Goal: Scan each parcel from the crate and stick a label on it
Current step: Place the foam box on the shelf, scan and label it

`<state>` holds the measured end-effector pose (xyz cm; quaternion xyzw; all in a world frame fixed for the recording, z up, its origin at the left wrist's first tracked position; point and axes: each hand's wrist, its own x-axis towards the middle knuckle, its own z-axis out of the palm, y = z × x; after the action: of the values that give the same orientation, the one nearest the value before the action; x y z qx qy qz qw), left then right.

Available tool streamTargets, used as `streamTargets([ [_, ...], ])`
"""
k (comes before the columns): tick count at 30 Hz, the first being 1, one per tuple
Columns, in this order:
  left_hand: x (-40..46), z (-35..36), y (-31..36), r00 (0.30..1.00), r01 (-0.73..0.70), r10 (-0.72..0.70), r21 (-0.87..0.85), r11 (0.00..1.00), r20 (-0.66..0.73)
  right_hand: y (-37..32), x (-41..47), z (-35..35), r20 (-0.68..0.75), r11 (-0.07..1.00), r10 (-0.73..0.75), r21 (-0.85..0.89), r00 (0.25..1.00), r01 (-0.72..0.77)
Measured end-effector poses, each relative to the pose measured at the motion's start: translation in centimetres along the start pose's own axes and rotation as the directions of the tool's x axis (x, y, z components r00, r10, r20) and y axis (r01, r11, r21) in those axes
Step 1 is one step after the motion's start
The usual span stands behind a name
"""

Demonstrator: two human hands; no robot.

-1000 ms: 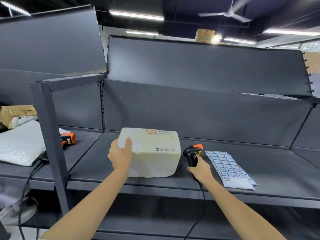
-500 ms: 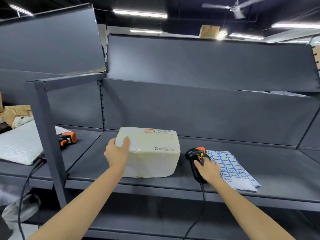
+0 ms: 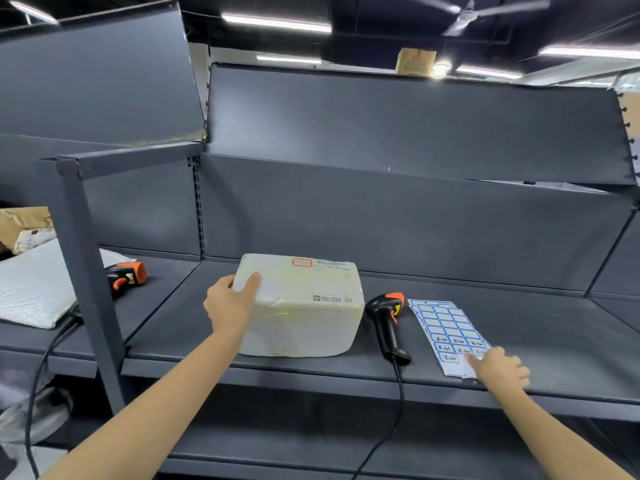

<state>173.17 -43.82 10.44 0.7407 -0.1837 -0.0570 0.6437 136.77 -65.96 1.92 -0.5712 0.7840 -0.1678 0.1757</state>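
At frame centre the off-white rectangular parcel wrapped in wrinkled glossy film (image 3: 301, 306) sits on the dark grey matte metal shelf (image 3: 519, 327), the left hand (image 3: 230, 301) gripping its upper left corner. Scanning looks done: the black and orange corded handheld scanner (image 3: 388, 322) lies released beside it. Labelling remains; the right hand (image 3: 498, 368), fingers loosely extended, touches the flat paper sheet of blue-bordered stickers (image 3: 446, 330) at lower right
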Motion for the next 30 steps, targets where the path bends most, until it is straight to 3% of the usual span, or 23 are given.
streamTargets([
  [7, 0.5, 0.4, 0.1, 0.996, 0.077, -0.076, -0.035, 0.996, 0.044, 0.0, 0.3, -1.4, 0.024, 0.976, 0.121, 0.177, 0.992, -0.123],
  [12, 0.8, 0.8, 0.2, 0.977, 0.192, -0.18, -0.112, 0.975, 0.113, -0.3, 0.5, -2.1, 0.089, 0.836, 0.163, 0.517, 0.983, -0.185],
  [14, 0.8, 0.6, 0.0, 0.972, 0.197, -0.177, -0.125, 0.972, 0.156, -0.6, 0.7, -2.6, 0.264, 0.627, 0.154, 0.718, 0.952, -0.3],
  [17, 0.1, 0.4, -0.5, 0.968, 0.189, -0.157, -0.156, 0.97, 0.193, -1.5, 0.2, -4.0, 0.528, 0.139, 0.083, 0.834, 0.845, -0.535],
  [19, -1.0, 0.5, -0.5, 0.987, 0.122, -0.099, -0.192, 0.974, 0.127, -2.5, -1.2, -4.9, 0.534, -0.072, -0.042, 0.841, 0.844, -0.536],
  [22, -2.8, 0.7, 0.4, 0.998, -0.067, 0.063, -0.257, 0.964, -0.023, -4.5, -4.3, -5.9, 0.408, -0.231, -0.186, 0.866, 0.894, -0.444],
  [24, -4.1, 1.2, 1.2, 0.982, -0.189, 0.182, -0.269, 0.945, -0.049, -5.9, -6.7, -6.3, 0.288, -0.212, -0.298, 0.91, 0.91, -0.358],
  [26, -5.1, 1.6, 2.4, 0.962, -0.267, 0.272, -0.287, 0.92, -0.024, -8.0, -9.3, -6.7, 0.226, -0.079, -0.375, 0.959, 0.899, -0.274],
  [27, -5.4, 1.8, 2.9, 0.954, -0.285, 0.3, -0.297, 0.911, 0.005, -9.2, -10.5, -6.5, 0.279, 0.0, -0.426, 0.951, 0.861, -0.309],
  [29, -5.5, 2.2, 4.0, 0.944, -0.19, 0.278, -0.398, 0.897, 0.177, -11.3, -13.1, -5.7, 0.285, 0.098, -0.455, 0.958, 0.844, -0.271],
  [30, -5.4, 2.5, 4.5, 0.918, -0.069, 0.235, -0.456, 0.887, 0.319, -12.1, -13.6, -5.4, 0.299, 0.037, -0.498, 0.945, 0.814, -0.324],
])
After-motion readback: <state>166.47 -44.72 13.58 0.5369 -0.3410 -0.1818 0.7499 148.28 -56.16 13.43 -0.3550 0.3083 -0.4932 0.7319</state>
